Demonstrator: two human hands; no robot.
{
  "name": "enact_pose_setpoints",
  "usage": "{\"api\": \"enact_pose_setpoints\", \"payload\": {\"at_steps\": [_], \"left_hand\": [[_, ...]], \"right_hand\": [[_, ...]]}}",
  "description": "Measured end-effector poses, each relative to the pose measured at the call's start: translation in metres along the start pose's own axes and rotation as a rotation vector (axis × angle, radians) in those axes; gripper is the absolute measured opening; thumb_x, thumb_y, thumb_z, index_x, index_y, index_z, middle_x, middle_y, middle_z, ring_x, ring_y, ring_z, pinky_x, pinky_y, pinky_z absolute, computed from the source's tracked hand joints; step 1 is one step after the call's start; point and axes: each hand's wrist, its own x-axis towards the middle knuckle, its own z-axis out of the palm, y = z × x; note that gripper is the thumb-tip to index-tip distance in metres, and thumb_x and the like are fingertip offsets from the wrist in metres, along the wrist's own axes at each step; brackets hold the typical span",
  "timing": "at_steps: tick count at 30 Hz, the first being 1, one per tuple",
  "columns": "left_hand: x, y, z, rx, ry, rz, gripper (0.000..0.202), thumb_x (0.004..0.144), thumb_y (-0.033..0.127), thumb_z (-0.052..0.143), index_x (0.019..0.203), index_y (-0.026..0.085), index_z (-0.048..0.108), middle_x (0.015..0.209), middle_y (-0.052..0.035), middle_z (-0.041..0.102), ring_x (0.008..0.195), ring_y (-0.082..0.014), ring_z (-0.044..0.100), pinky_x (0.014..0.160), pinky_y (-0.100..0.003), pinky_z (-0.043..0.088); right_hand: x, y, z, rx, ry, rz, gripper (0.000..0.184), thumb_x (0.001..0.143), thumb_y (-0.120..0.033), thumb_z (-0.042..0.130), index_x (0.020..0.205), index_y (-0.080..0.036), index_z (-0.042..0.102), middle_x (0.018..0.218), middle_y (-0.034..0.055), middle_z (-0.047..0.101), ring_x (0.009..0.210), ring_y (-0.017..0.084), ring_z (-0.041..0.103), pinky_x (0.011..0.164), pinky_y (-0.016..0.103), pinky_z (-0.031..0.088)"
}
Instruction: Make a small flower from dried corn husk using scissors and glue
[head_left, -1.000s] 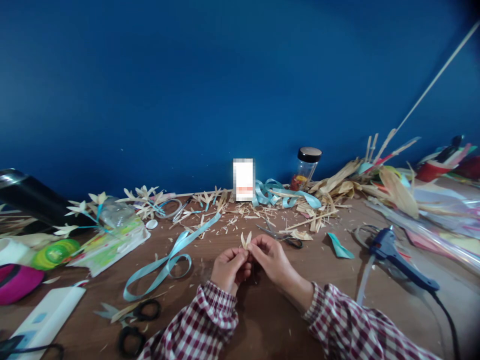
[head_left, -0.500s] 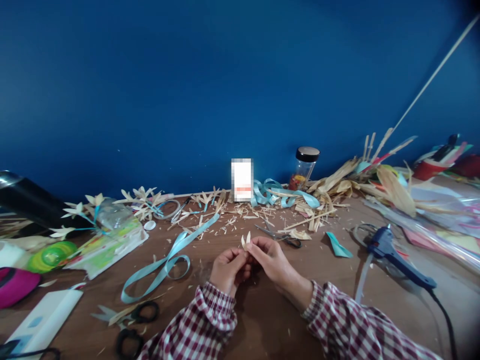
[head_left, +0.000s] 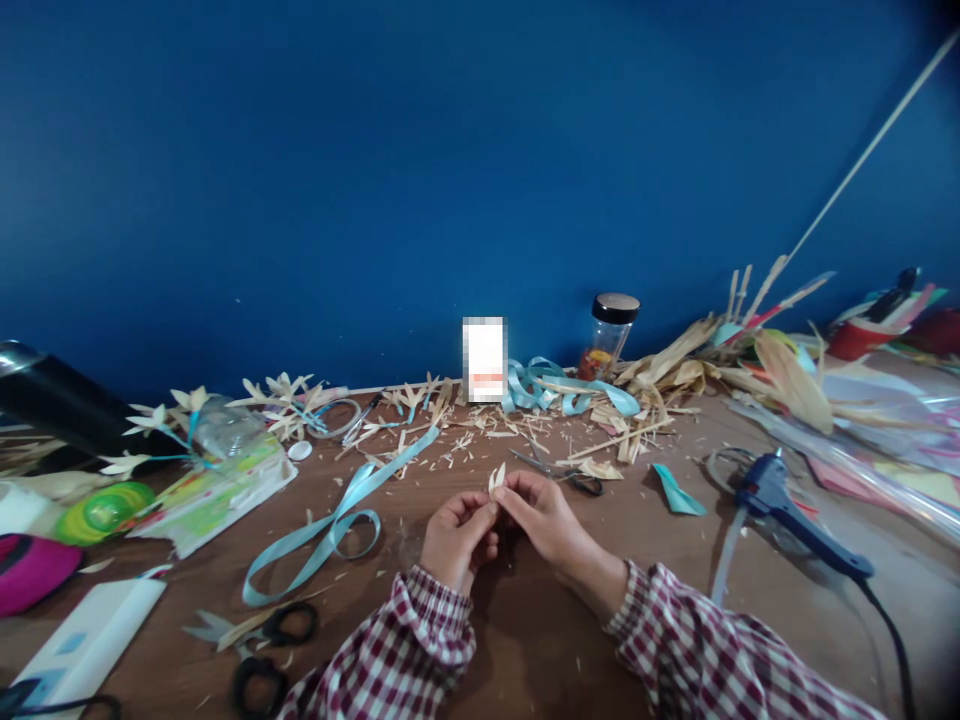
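Two slim, pale husk petals [head_left: 497, 478] stick up between my fingertips above the brown table. My left hand [head_left: 459, 535] is closed, its thumb and fingers pinching the lower end of the petals, which the fingers hide. From the other side my right hand [head_left: 546, 520] pinches the same petals with thumb and forefinger. Just beyond the right hand lies a pair of dark-handled scissors [head_left: 581, 478]. A loop of light blue ribbon [head_left: 322, 545] rests left of my hands, and larger black-handled scissors [head_left: 259, 650] lie nearer, by my left sleeve.
A blue glue gun [head_left: 799, 510] with its cord lies at right, near a teal scrap [head_left: 677, 490]. Husk trimmings [head_left: 480, 440] litter the table's back, below a lidded jar [head_left: 611, 335]. Finished-looking husk flowers [head_left: 176, 425] and a white power strip [head_left: 94, 640] occupy the left side.
The petals have turned slightly and their tips have come closer together, leaning a little to the right. Both hands keep their pinch in nearly the same place.
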Motion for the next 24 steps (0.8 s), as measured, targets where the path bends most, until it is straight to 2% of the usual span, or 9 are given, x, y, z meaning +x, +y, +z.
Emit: {"api": "enact_pose_setpoints", "payload": {"at_steps": [2,5,8,10,14,18,24], "left_hand": [[0.0021,0.0022,-0.0025,0.008,0.011,0.073,0.042,0.049,0.035,0.08,0.081,0.014,0.061,0.047,0.0081,0.052,0.033,-0.0019,0.042,0.031,-0.011,0.034],[0.0053,0.0069,-0.0064,-0.012,0.018,0.124,0.047,0.051,0.031,0.08,0.093,0.015,0.064,0.06,0.0034,0.06,0.045,-0.0041,0.052,0.037,-0.011,0.039],[0.0074,0.0083,-0.0089,-0.02,-0.005,0.07,0.04,0.052,0.028,0.08,0.088,0.014,0.069,0.08,-0.005,0.068,0.066,-0.0109,0.061,0.051,-0.016,0.049],[0.0083,0.0063,-0.0098,0.013,-0.025,0.073,0.035,0.054,0.029,0.079,0.085,0.014,0.07,0.084,-0.0075,0.069,0.072,-0.0138,0.062,0.056,-0.019,0.051],[0.0093,0.0012,-0.0104,0.032,-0.044,0.119,0.036,0.054,0.03,0.079,0.086,0.015,0.071,0.08,-0.0066,0.07,0.07,-0.0147,0.063,0.059,-0.022,0.053],[0.0087,0.0014,-0.0085,-0.009,0.021,0.087,0.029,0.05,0.031,0.08,0.074,0.015,0.072,0.075,-0.0052,0.071,0.066,-0.0133,0.062,0.057,-0.022,0.053],[0.0074,0.0046,-0.006,-0.022,0.038,0.058,0.029,0.049,0.029,0.081,0.072,0.014,0.073,0.07,-0.0049,0.07,0.065,-0.0133,0.062,0.056,-0.022,0.053]], "right_hand": [[0.0001,0.0004,-0.0032,-0.13,0.004,-0.067,0.018,0.076,-0.03,0.057,0.067,-0.014,0.059,0.059,-0.0019,0.054,0.056,0.011,0.047,0.053,0.021,0.037],[-0.001,0.0022,-0.0056,-0.278,-0.009,-0.112,0.015,0.077,-0.026,0.055,0.071,-0.015,0.061,0.062,-0.0004,0.058,0.058,0.012,0.05,0.055,0.022,0.039],[-0.0024,0.0039,-0.0054,-0.371,-0.027,-0.131,0.016,0.079,-0.026,0.054,0.072,-0.015,0.063,0.065,0.001,0.062,0.06,0.013,0.053,0.056,0.022,0.04],[-0.0029,0.004,-0.0049,-0.411,-0.032,-0.145,0.018,0.08,-0.028,0.054,0.071,-0.015,0.063,0.065,0.0016,0.063,0.061,0.014,0.055,0.056,0.022,0.04],[-0.003,0.0017,-0.0043,-0.43,-0.026,-0.136,0.021,0.081,-0.031,0.053,0.072,-0.015,0.064,0.067,0.0025,0.064,0.062,0.014,0.056,0.057,0.023,0.041],[-0.0039,-0.0006,-0.0036,-0.427,-0.025,-0.135,0.023,0.081,-0.032,0.053,0.07,-0.015,0.062,0.066,0.0018,0.063,0.061,0.014,0.055,0.056,0.022,0.041],[-0.0048,-0.0025,-0.0029,-0.327,-0.045,-0.137,0.016,0.08,-0.03,0.054,0.075,-0.016,0.058,0.066,-0.0007,0.059,0.06,0.012,0.053,0.054,0.02,0.04]]}}
